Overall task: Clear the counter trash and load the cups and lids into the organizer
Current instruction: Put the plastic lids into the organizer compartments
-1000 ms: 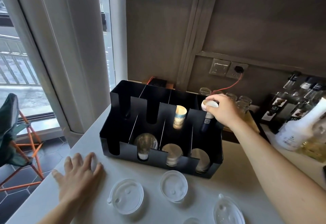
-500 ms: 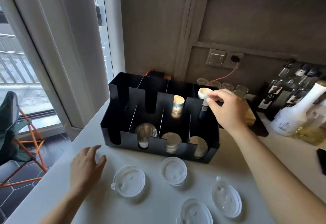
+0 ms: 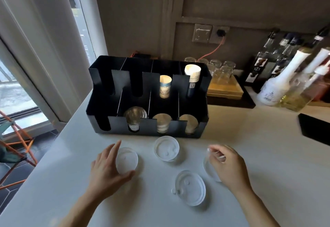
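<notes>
The black organizer (image 3: 117, 125) stands on the white counter (image 3: 259, 155). A blue-and-white paper cup stack (image 3: 165, 87) and a white-topped dark cup stack (image 3: 192, 77) stand in its rear slots. Clear cups (image 3: 135, 117) and two pale stacks (image 3: 163, 122) lie in the front slots. Four clear lids lie in front of it. My left hand (image 3: 107, 169) spans the left lid (image 3: 127, 159) with thumb and fingers on its rim. My right hand (image 3: 229, 166) pinches the right lid (image 3: 208, 167) at its top edge. The middle lid (image 3: 166, 148) and the near lid (image 3: 190, 187) lie untouched.
Glasses (image 3: 220, 69) stand on a wooden tray (image 3: 225, 90) behind the organizer's right end. Bottles (image 3: 278, 83) crowd the back right. A black flat object (image 3: 314, 128) lies at the right edge. The counter drops off on the left toward a window and an orange-legged chair (image 3: 16, 148).
My right hand let go of the cup stack in the rear right slot and came down to the right lid. My left hand slid right onto the left lid. The view tilted downward.
</notes>
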{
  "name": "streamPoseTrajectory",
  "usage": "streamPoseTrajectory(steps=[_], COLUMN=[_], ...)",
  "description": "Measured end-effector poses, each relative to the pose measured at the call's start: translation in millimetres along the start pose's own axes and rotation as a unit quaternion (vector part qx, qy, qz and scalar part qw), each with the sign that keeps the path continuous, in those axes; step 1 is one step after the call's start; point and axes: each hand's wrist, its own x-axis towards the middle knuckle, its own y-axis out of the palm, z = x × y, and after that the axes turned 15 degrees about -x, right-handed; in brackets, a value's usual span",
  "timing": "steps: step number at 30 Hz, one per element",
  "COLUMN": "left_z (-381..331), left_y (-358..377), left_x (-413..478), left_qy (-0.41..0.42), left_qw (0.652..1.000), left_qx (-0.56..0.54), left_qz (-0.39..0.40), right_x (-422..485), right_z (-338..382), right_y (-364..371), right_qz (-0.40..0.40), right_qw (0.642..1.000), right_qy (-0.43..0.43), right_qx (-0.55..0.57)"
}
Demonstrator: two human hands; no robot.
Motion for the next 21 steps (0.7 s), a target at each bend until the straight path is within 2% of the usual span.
streamPoseTrajectory(steps=[4,8,11,15,18,21], left_z=[0.0,-21.5,-52.6,-82.1,-84.5,-81.5], left_y=[1.9,20.3,38.6,58.1,62.7,61.7], left_x=[-6.4,-6.0,9.2,29.7,35.8,33.3], left_qy=[0.012,0.125,0.158,0.235,0.269,0.311], left_qw=[1.000,0.990,0.985,0.958,0.948,0.942], left_qx=[-0.001,0.060,0.051,0.122,0.127,0.108], left_qz=[-0.013,-0.018,0.046,0.114,0.112,0.069], right_x=[-18.6,-21.3,-18.7,-19.0,-20.5,-19.9], right_z=[-26.0,-40.0,-37.7,-31.2,-26.5,-18.6], right_y=[1.9,8.1,13.4,15.2,11.3,2.0], right_qz=[-0.008,0.125,0.131,0.103,0.097,0.092], right_qw=[0.994,0.973,0.974,0.983,0.987,0.992], right_qy=[-0.020,0.015,0.023,0.007,0.006,0.007], right_qx=[-0.109,-0.194,-0.182,-0.154,-0.128,-0.082])
